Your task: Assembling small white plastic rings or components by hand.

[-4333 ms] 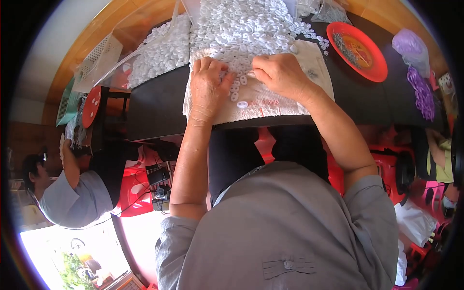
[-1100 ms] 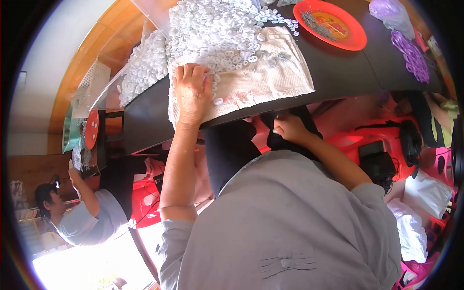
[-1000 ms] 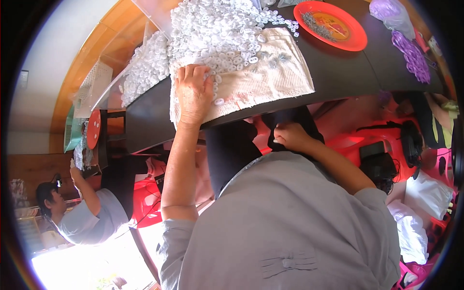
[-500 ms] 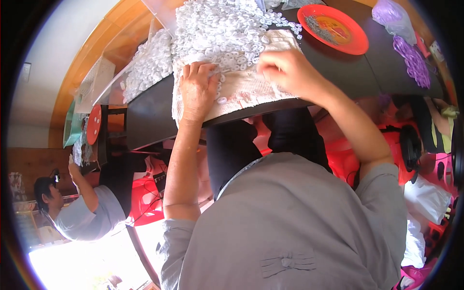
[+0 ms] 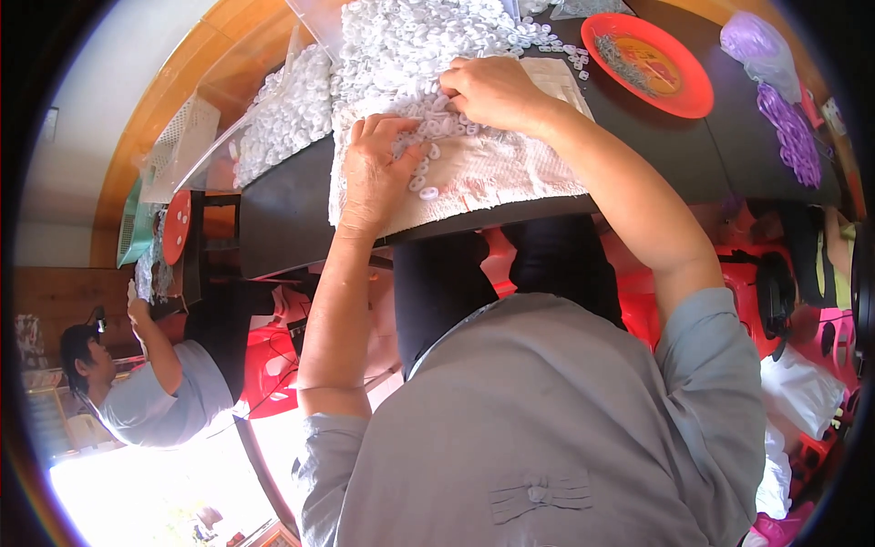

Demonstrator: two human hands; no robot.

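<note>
Back from our lap, our right hand point(image 5: 492, 91) pinches small white plastic rings point(image 5: 428, 55) at upper centre; left hand point(image 5: 378, 169) lies flat, released, just below.

White rings point(image 5: 410, 36) lie heaped beyond the fingers, on a white, nubbly-weave cloth point(image 5: 492, 173) under them. The table point(image 5: 283, 219) is black. Far right of the fingers sits an orange-red plate point(image 5: 679, 87) with a yellowish middle, then purple pieces point(image 5: 788, 128). Sleeves point(image 5: 711, 365) are plain grey. The chairs point(image 5: 273, 365) are red.
</note>
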